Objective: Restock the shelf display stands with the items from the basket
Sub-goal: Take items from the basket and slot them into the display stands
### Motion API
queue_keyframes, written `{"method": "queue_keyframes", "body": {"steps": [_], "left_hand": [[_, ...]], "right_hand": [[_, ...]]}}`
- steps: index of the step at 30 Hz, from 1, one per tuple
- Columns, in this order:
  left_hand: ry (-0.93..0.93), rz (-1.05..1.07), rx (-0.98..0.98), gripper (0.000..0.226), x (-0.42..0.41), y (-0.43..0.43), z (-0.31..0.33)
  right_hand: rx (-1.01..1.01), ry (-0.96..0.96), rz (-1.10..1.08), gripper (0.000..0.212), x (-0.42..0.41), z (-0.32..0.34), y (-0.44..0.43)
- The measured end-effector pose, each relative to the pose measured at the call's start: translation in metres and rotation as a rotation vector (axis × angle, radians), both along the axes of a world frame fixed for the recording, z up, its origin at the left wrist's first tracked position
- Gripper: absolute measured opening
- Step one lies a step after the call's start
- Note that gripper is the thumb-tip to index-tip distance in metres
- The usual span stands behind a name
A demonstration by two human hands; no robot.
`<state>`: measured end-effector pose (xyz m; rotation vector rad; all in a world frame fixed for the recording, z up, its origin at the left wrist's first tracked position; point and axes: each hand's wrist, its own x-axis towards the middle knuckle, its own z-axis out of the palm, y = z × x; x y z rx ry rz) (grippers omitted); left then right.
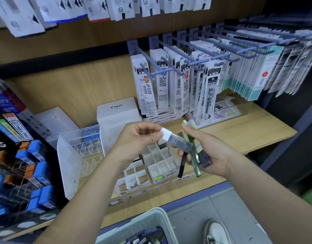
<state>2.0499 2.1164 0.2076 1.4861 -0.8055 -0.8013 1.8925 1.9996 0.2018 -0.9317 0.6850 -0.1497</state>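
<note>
My left hand pinches the white cap end of a clear lead case, held above the white compartment stand. My right hand grips a bundle of lead cases, some green and some dark purple, fanned out in the palm; the clear case's other end lies against this bundle. The stand's cells below look mostly bare, with one case standing in a back cell. A pale green basket with more dark cases sits low at the front.
A clear acrylic stand is left of the white one, a white Pilot box behind. Refill packs hang on blue pegs above right. A black rack of blue and orange boxes fills the left. A shoe is on the floor.
</note>
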Motion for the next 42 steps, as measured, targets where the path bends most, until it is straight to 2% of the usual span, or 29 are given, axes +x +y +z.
{"method": "queue_keyframes", "body": {"steps": [4, 9, 12, 15, 18, 20, 23, 26, 29, 36, 42], "left_hand": [[-0.026, 0.037, 0.075, 0.011, 0.004, 0.004, 0.003], [-0.018, 0.051, 0.115, 0.011, 0.003, 0.004, 0.002], [-0.029, 0.071, 0.121, 0.012, 0.0, 0.004, 0.004], [-0.225, 0.129, 0.138, 0.013, 0.006, 0.001, 0.007], [-0.54, 0.241, 0.213, 0.014, 0.014, -0.004, 0.003], [-0.675, 0.263, 0.276, 0.016, 0.01, -0.006, -0.003], [-0.775, 0.278, 0.303, 0.016, 0.004, -0.011, -0.012], [-0.847, 0.253, 0.303, 0.014, 0.001, -0.017, -0.019], [-0.94, 0.199, 0.338, 0.018, 0.0, -0.025, -0.028], [-1.064, 0.118, 0.347, 0.021, 0.004, -0.038, -0.045], [-0.947, 0.167, 0.28, 0.012, 0.003, -0.039, -0.059]], "right_hand": [[-0.101, 0.003, 0.03, 0.029, -0.005, 0.008, 0.003], [-0.124, 0.044, -0.029, 0.038, 0.002, 0.002, 0.005], [-0.143, 0.059, -0.024, 0.034, 0.004, -0.003, 0.006], [-0.191, 0.117, -0.079, 0.018, 0.005, -0.006, 0.004], [-0.208, 0.191, -0.178, 0.011, 0.003, -0.01, 0.0], [-0.232, 0.22, -0.168, 0.008, 0.002, -0.013, -0.002], [-0.27, 0.246, -0.126, 0.009, 0.002, -0.019, -0.002], [-0.294, 0.254, -0.102, 0.019, 0.004, -0.026, 0.0], [-0.304, 0.272, -0.069, 0.017, 0.007, -0.032, 0.003], [-0.29, 0.267, -0.064, 0.014, 0.008, -0.037, 0.003], [-0.255, 0.286, -0.027, 0.013, 0.006, -0.041, 0.006]]}}
